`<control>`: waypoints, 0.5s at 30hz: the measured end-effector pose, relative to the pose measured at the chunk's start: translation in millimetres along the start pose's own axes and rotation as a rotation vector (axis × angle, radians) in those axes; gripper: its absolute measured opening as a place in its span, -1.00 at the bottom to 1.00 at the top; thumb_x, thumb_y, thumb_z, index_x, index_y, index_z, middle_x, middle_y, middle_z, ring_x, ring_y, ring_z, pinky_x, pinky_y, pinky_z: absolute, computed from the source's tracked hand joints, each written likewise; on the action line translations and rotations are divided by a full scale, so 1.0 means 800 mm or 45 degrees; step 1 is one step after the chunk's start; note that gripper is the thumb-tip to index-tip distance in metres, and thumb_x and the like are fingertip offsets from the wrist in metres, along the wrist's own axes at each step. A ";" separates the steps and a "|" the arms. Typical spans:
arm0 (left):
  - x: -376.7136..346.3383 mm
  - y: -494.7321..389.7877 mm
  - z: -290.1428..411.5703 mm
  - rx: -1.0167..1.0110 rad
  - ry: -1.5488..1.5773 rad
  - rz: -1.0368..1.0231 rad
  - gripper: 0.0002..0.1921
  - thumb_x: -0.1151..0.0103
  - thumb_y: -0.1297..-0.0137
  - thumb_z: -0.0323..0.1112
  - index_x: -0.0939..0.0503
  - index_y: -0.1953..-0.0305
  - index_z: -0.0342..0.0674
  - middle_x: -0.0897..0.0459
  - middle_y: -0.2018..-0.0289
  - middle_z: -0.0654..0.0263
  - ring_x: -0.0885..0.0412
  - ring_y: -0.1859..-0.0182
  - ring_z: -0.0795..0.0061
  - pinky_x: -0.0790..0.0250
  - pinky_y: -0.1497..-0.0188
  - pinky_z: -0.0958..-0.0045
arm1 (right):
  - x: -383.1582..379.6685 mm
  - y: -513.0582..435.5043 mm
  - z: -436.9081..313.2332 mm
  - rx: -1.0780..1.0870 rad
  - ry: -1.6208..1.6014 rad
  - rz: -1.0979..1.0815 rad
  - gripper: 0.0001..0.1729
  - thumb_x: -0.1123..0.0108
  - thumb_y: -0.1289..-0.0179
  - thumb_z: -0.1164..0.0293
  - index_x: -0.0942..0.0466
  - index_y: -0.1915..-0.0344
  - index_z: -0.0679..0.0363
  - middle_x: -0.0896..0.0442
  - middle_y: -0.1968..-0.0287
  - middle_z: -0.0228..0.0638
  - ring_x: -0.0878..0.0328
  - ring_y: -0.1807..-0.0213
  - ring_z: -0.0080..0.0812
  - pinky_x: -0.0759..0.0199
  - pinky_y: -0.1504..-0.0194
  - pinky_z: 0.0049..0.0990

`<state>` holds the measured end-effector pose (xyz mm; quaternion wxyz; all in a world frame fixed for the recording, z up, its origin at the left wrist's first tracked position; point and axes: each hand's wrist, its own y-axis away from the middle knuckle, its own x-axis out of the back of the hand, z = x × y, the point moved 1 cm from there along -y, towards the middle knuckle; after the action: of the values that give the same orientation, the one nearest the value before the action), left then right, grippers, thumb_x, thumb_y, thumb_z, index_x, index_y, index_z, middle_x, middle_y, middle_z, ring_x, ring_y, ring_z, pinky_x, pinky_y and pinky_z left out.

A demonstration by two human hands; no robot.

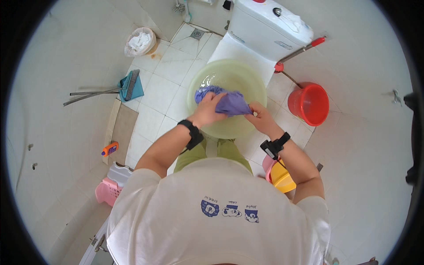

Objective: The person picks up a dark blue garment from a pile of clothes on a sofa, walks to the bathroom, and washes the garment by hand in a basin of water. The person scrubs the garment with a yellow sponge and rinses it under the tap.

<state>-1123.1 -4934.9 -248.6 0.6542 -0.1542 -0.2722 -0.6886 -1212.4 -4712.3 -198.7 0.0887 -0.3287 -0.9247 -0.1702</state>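
Observation:
A large pale green plastic basin (232,131) with water in it stands before me, in front of a white toilet. Over the basin I hold a wet purple cloth (233,103). My left hand (210,109) grips its bunched middle, with the fingers spread over the fabric. At the cloth's right corner, my right hand (260,116) pinches the edge between thumb and fingers. The cloth's crumpled far left part lies low in the basin, by the water. Both wrists carry black strapped devices.
A red bucket (308,104) and a red-handled plunger (279,67) stand at the right. Left are a teal dustpan (137,89) with a brush, a lined waste bin (152,41) and an orange bottle (111,149). Yellow and pink basins (281,177) sit by my right elbow.

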 end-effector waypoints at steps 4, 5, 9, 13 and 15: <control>0.046 -0.022 0.055 -0.260 -0.098 -0.008 -0.61 -0.35 -0.07 -0.30 -0.53 0.05 -0.21 -0.52 0.07 0.10 -0.53 0.10 0.20 -0.40 0.03 0.33 | 0.013 0.022 -0.077 0.252 0.122 0.085 -0.88 -0.18 -0.19 0.57 -0.40 0.34 0.24 -0.35 0.37 -0.46 -0.29 0.27 -0.57 -0.21 0.20 -0.59; 0.060 -0.029 0.063 -0.190 -0.031 -0.184 -0.68 -0.33 -0.10 -0.33 -0.55 0.11 -0.23 -0.56 0.15 0.16 -0.55 0.14 0.27 -0.40 0.07 0.36 | 0.015 0.029 -0.093 0.290 0.112 0.083 -0.88 -0.17 -0.20 0.58 -0.39 0.34 0.24 -0.34 0.37 -0.47 -0.28 0.27 -0.58 -0.21 0.21 -0.60; 0.102 -0.028 0.097 -0.213 0.238 -0.231 -0.88 -0.21 -0.20 -0.42 -0.54 0.25 -0.26 -0.57 0.43 0.39 -0.54 0.26 0.57 -0.39 0.21 0.47 | 0.038 0.032 -0.151 0.471 0.189 0.179 -0.87 -0.15 -0.23 0.60 -0.37 0.36 0.23 -0.33 0.37 -0.50 -0.25 0.30 -0.63 -0.19 0.25 -0.62; 0.136 -0.014 0.108 -0.261 0.750 -0.393 -0.77 -0.16 -0.26 -0.29 -0.53 0.09 -0.22 -0.55 0.20 0.43 -0.45 0.13 0.65 -0.31 0.03 0.53 | 0.038 0.046 -0.192 0.420 0.142 0.226 -0.86 -0.15 -0.26 0.57 -0.36 0.38 0.22 -0.33 0.38 -0.55 -0.23 0.33 -0.69 -0.18 0.29 -0.65; 0.140 -0.005 0.111 -0.062 0.961 -0.298 -0.63 -0.07 -0.31 -0.11 -0.50 -0.04 -0.18 -0.54 0.10 0.42 -0.43 0.04 0.62 -0.26 -0.09 0.48 | 0.033 0.047 -0.211 0.482 0.121 0.211 -0.85 -0.16 -0.28 0.55 -0.37 0.39 0.20 -0.33 0.40 -0.59 -0.23 0.34 -0.71 -0.19 0.30 -0.67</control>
<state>-1150.3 -4975.3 -113.9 0.6216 0.1265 -0.0118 -0.7729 -1199.9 -4732.4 -25.1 0.2062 -0.3728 -0.9047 -0.0009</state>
